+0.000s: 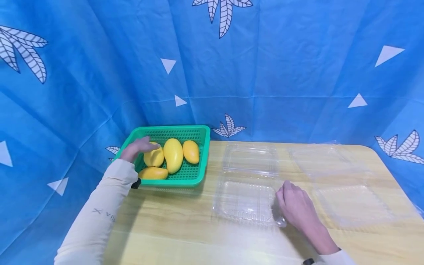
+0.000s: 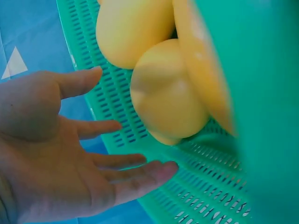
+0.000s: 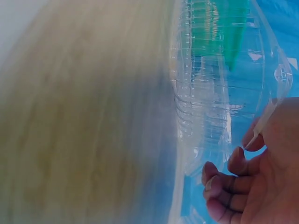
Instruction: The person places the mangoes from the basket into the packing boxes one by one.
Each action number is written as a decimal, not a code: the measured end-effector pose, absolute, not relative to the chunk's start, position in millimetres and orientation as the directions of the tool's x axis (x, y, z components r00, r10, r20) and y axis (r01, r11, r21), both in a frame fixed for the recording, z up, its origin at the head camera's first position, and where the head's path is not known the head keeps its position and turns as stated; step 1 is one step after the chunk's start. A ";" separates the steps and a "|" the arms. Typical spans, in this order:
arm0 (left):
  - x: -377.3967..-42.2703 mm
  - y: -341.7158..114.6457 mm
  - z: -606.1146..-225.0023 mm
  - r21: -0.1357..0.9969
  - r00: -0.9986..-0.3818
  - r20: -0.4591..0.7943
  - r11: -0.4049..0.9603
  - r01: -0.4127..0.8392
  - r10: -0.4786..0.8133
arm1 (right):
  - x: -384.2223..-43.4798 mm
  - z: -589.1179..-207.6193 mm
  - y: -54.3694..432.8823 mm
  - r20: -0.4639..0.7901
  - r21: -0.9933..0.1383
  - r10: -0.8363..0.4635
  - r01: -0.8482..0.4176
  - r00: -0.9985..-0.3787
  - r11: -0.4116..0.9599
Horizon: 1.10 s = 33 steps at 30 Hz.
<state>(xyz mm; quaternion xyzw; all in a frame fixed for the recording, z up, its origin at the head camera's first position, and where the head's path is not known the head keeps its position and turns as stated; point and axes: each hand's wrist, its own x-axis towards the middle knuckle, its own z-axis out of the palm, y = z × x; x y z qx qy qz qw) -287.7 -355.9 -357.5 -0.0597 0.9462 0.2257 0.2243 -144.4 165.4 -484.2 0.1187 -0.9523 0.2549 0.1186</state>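
My left hand (image 1: 140, 146) is over the left side of a green plastic basket (image 1: 206, 154), its fingers spread. In the left wrist view the fingertips are close beside a yellow mango (image 2: 166, 88), with nothing in the palm. Several mangoes lie in the basket, among them a large curved mango (image 1: 173, 156) and a smaller orange-yellow mango (image 1: 191, 151). My right hand (image 1: 295, 204) is at the right edge of a clear plastic clamshell box (image 1: 246, 200). Its thumb and index finger pinch the box's rim in the right wrist view, while the other fingers curl loosely below.
Behind the gripped box lies a clear ribbed half (image 1: 250, 158), lined up with it. Another opened clear clamshell (image 1: 357, 202) lies at the right on the wooden table (image 1: 172, 224). A blue patterned cloth (image 1: 281, 73) hangs behind the table and at the sides.
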 end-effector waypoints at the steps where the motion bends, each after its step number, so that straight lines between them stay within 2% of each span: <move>1: -288.2 -356.0 -356.6 0.417 -0.888 -0.459 0.881 -0.222 -0.007 | -144.3 -484.4 165.6 0.280 -0.460 -0.165 -0.283 -0.946 0.842; 4: -291.9 -356.6 -354.2 0.456 -0.885 -0.466 0.858 -0.238 0.002 | -144.0 -483.6 166.1 0.258 -0.466 -0.158 -0.266 -0.953 0.844; 9: -299.3 -356.1 -356.1 0.420 -0.902 -0.432 0.885 -0.202 -0.001 | -143.9 -482.8 167.2 0.246 -0.467 -0.155 -0.257 -0.957 0.846; 18: -306.8 -353.8 -358.0 0.382 -0.875 -0.485 0.897 -0.222 -0.010 | -145.3 -484.4 165.7 0.246 -0.449 -0.150 -0.249 -0.958 0.858; 25: -306.6 -360.1 -364.5 0.384 -0.800 -0.598 0.860 -0.336 -0.046 | -147.1 -484.2 161.5 0.251 -0.440 -0.167 -0.266 -0.954 0.858; 31: -303.7 -354.9 -366.8 0.543 -0.728 -0.677 0.595 -0.592 -0.107 | -150.6 -483.2 161.8 0.274 -0.429 -0.164 -0.273 -0.948 0.861; 33: -303.3 -351.7 -366.7 0.574 -0.716 -0.687 0.513 -0.638 -0.121 | -152.1 -482.8 161.9 0.266 -0.438 -0.159 -0.266 -0.951 0.859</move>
